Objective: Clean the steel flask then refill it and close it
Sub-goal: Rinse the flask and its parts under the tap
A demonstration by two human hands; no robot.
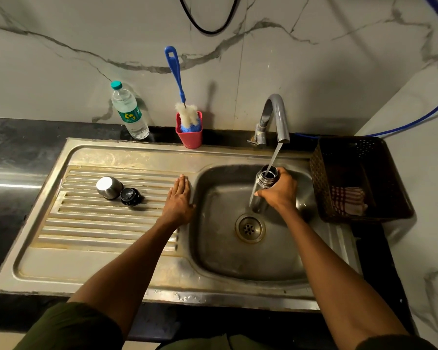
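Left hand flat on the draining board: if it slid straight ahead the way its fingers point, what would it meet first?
Probably the red holder with the bottle brush, past bare drainboard. The left hand points slightly right of it, so depth leaves this uncertain.

Warm, dim indoor light falls from above and in front, casting the bottle brush (179,79) shadow rightward on the marble wall (61,59). A bright glare streak lies on the dark desk (8,184) far left of the left hand's fingers (182,183). Wide-angle bending curves the edges; corners darken; focus is fairly sharp throughout
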